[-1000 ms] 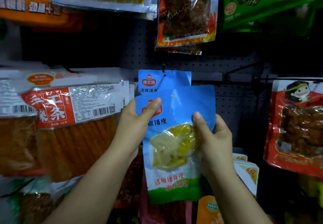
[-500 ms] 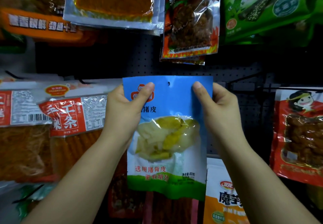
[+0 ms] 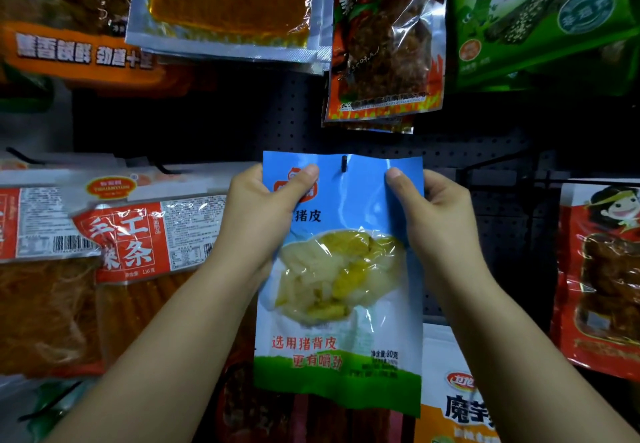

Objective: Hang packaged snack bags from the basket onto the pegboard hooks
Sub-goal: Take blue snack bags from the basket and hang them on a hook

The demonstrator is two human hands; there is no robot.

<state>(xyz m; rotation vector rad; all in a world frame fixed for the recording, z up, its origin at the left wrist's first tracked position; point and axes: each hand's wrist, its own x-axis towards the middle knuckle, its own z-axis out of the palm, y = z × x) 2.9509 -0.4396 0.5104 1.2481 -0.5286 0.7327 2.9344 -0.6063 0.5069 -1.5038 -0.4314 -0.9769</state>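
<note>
One dark pegboard (image 3: 485,165) spans behind both hands. One blue bag (image 3: 341,269) hangs between them, its top hole on one hook (image 3: 344,164). The left hand (image 3: 263,214) pinches the bag's top left corner; the right hand (image 3: 436,214) pinches the top right, thumbs in front.

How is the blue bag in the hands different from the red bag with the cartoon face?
The blue plastic snack bag shows pale yellow food; the red cartoon-face snack bag shows dark brown food. Both hands pinch the blue bag's top; nothing touches the red one. Both have clear windows and sit against the dark pegboard.
</note>
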